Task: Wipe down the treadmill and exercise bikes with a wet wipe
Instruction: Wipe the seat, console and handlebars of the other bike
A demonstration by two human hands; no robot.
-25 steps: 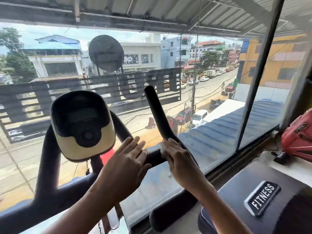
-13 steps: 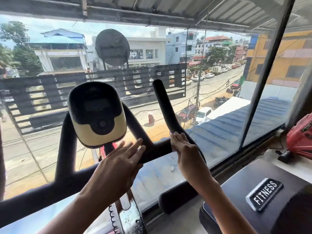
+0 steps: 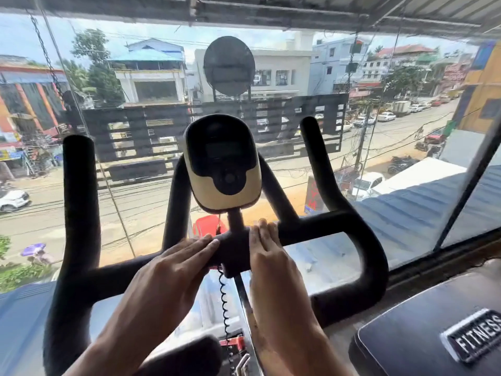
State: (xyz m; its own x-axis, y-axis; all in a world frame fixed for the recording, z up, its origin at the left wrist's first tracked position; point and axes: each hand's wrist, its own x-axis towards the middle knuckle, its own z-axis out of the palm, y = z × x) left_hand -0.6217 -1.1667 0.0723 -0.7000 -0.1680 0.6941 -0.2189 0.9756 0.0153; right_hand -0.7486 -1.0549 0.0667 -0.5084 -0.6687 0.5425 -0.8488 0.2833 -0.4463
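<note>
The exercise bike's handlebar (image 3: 333,221) fills my view, so I judge the bike part-wiped and the black machine marked FITNESS (image 3: 423,329) at my right still to do. Below the console (image 3: 222,164), my left hand (image 3: 168,272) and right hand (image 3: 268,256) press flat, fingers straight, on the centre bar. I cannot see the wet wipe; perhaps it lies under a palm.

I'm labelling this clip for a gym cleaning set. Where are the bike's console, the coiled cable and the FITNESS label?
console (image 3: 222,164), head view, on its dark front panel.
coiled cable (image 3: 224,302), head view, on the coils below the handlebar.
FITNESS label (image 3: 475,338), head view, on its lettering.
</note>
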